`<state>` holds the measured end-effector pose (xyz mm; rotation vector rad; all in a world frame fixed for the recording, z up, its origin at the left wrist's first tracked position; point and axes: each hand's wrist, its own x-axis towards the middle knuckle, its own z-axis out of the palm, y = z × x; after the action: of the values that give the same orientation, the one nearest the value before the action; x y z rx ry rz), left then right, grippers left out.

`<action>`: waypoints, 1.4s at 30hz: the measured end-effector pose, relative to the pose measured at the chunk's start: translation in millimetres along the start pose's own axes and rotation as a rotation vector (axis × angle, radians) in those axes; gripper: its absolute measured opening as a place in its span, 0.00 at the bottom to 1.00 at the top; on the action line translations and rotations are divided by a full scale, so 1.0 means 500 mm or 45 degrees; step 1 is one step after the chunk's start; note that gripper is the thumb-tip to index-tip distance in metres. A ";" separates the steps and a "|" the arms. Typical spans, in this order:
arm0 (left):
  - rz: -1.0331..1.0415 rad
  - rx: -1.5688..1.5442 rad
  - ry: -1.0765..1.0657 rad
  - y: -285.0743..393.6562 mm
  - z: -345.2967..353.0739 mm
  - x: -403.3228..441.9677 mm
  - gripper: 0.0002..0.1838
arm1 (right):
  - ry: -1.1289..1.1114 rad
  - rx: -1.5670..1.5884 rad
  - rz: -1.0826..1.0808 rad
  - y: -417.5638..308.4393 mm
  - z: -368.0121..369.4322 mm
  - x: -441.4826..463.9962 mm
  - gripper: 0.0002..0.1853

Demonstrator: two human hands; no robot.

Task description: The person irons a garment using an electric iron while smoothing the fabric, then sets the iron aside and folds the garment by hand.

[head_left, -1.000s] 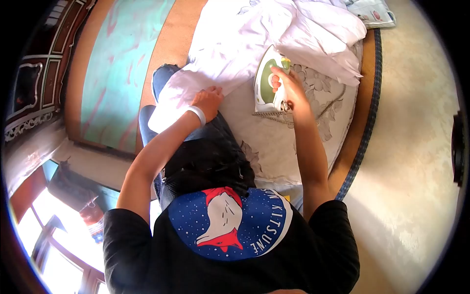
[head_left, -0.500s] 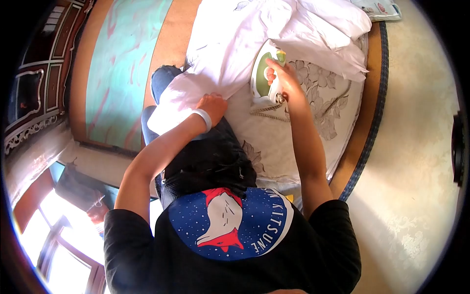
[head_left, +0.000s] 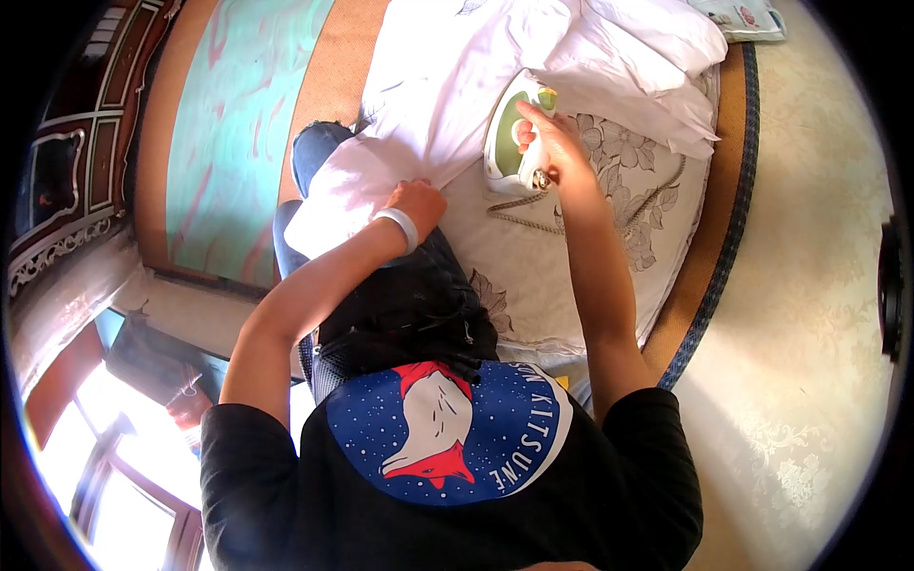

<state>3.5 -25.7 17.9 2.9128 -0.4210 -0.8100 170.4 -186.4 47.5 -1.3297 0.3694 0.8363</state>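
My right hand (head_left: 555, 143) is wrapped round the handle of a green and white iron (head_left: 506, 143), whose tip points away from me at the edge of a white cloth (head_left: 428, 105). The cord runs from the iron's rear over a flower-patterned pad (head_left: 533, 276). My left hand (head_left: 417, 205), with a white band at the wrist, is closed at the near edge of the white cloth, by my lap. Its fingers are curled in, and whether they pinch the cloth is hidden. Part of the cloth lies over my knee.
A teal patterned strip (head_left: 224, 143) lies on the brown mat to the left. Beyond it stands dark carved furniture (head_left: 67, 171). A plastic bag (head_left: 747, 19) lies at the top right. Pale patterned floor (head_left: 790, 285) extends along the right.
The iron and my right hand have moved slightly away from me and to the left. My left hand has shifted a little right, and its fingers have curled in.
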 end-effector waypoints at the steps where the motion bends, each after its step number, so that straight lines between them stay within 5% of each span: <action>1: -0.001 0.022 -0.029 0.006 -0.011 0.000 0.08 | -0.006 0.036 -0.004 0.000 0.005 0.000 0.11; 11: -0.059 -0.312 -0.146 -0.039 -0.043 0.026 0.10 | 0.043 0.000 -0.077 0.031 0.018 0.003 0.11; 13: -0.217 -0.494 -0.028 -0.081 -0.059 0.065 0.15 | 0.041 -0.017 -0.058 0.027 0.021 0.001 0.11; 15: -0.310 -0.222 0.751 -0.129 -0.001 0.122 0.20 | 0.072 -0.073 -0.088 0.029 0.024 -0.001 0.10; 17: -0.559 -0.561 0.739 -0.157 -0.071 0.160 0.29 | 0.073 -0.088 -0.120 0.036 0.022 -0.003 0.09; 20: -0.865 -0.516 0.725 -0.178 -0.062 0.249 0.39 | 0.048 -0.081 -0.150 0.035 0.020 -0.001 0.07; 23: -0.914 -0.466 0.714 -0.176 -0.063 0.265 0.39 | 0.012 -0.096 -0.179 0.036 0.017 0.000 0.06; 28: -0.708 -0.535 0.835 -0.202 -0.043 0.247 0.20 | -0.008 -0.095 -0.182 0.033 0.021 -0.001 0.07; 42: -0.803 -0.699 0.912 -0.223 -0.038 0.248 0.24 | -0.003 -0.064 -0.216 0.032 0.025 0.004 0.09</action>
<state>141.9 45.7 -44.5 2.5330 0.6861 0.1337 157.6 -174.0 38.0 -1.3858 0.2309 0.7091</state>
